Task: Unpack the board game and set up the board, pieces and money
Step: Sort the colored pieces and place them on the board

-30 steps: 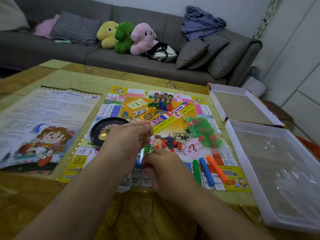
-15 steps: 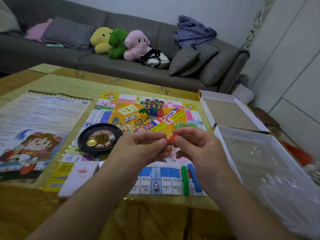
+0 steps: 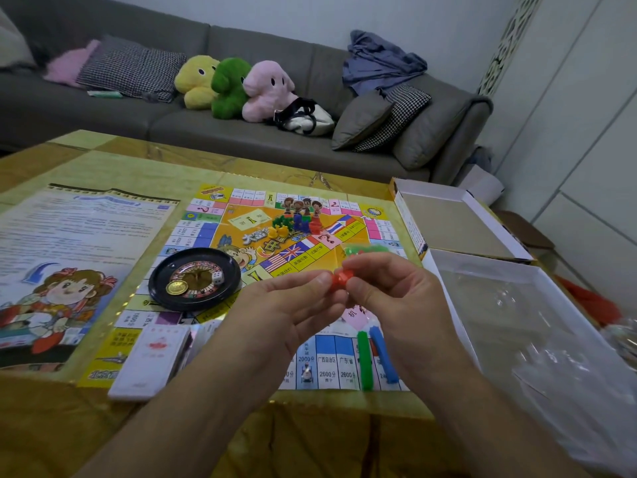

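Head view looks down on two bare hands raised above a printed paper game board [image 3: 241, 236]. The left hand [image 3: 289, 305] and the right hand [image 3: 396, 294] meet at their fingertips, both pinching a small, knobbly red plastic piece [image 3: 341, 279] between thumb and forefinger, held in the air over the board's near half. Behind the right hand a blurred bunch of green plastic bits [image 3: 365, 249] shows; whether the hand holds it I cannot tell. On the board sit a round, glossy black roulette wheel [image 3: 194, 279] with a gold coin and a white die in it, a cluster of little coloured plastic pawns [image 3: 296, 224] near the middle, and smooth green and blue plastic sticks [image 3: 374, 357] by the near edge. A white deck of cards [image 3: 151, 360] overlaps the board's near left corner. Left of the board lies a flat cartoon sheet [image 3: 69, 257]. To the right stand a cardboard box lid [image 3: 448, 222] and a white tray [image 3: 537, 332] with crinkled clear plastic. All rest on a shiny yellow patterned table [image 3: 310, 439]. Beyond it a grey fabric sofa [image 3: 275, 146] carries plush toys [image 3: 234, 86], cushions and rumpled cloth.
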The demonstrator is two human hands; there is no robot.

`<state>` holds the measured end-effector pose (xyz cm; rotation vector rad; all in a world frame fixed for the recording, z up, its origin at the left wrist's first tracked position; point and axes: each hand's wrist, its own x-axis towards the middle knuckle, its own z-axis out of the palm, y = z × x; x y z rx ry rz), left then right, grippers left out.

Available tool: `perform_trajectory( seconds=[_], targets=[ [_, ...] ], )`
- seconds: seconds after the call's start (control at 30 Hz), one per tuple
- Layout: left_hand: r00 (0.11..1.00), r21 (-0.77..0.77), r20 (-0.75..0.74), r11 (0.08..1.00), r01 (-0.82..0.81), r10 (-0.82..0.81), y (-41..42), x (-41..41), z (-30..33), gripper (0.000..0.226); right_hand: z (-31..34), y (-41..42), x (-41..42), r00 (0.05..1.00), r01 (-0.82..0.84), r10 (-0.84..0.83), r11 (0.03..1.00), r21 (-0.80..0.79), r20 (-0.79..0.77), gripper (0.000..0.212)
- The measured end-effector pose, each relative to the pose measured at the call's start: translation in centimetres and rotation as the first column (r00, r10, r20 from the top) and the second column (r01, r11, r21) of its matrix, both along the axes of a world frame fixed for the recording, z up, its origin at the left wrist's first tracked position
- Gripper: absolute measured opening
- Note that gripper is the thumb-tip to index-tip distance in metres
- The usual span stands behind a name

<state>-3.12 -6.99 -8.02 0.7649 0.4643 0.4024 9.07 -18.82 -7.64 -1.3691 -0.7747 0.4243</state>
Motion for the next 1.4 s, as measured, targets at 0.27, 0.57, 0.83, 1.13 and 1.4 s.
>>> perform_trajectory(
  seconds=[0.27,0.57,0.83,1.13,1.4],
  targets=[
    [0.999,0.015,-0.031,1.0,-0.02,0.021,0.57,-0.23,0.12,0.032,0.0,-0.05,0.09,0.851,0.096,-0.007,0.985,-0.143,0.526,0.028],
    [0.998,0.076,-0.056,0.997,0.002,0.002,0.08,-0.32,0.16,0.031,0.14,-0.16,-0.28,0.824,0.159,-0.073,0.981,-0.107,0.563,0.022],
    [0.993,0.235,-0.106,0.972,-0.019,0.045,-0.16,-0.09,0.13,0.018,0.23,-0.48,0.42,0.7,0.177,-0.022,0.974,-0.144,0.714,0.017],
    [0.995,0.104,-0.084,0.994,-0.042,0.051,-0.13,0.17,-0.03,0.027,-0.07,-0.51,0.51,0.683,0.156,0.01,0.975,-0.16,0.73,0.015],
    [0.996,0.084,-0.067,0.995,-0.056,0.062,0.13,0.13,-0.1,0.031,-0.4,-0.32,0.02,0.749,0.152,-0.016,0.977,-0.148,0.662,0.015]
  ],
)
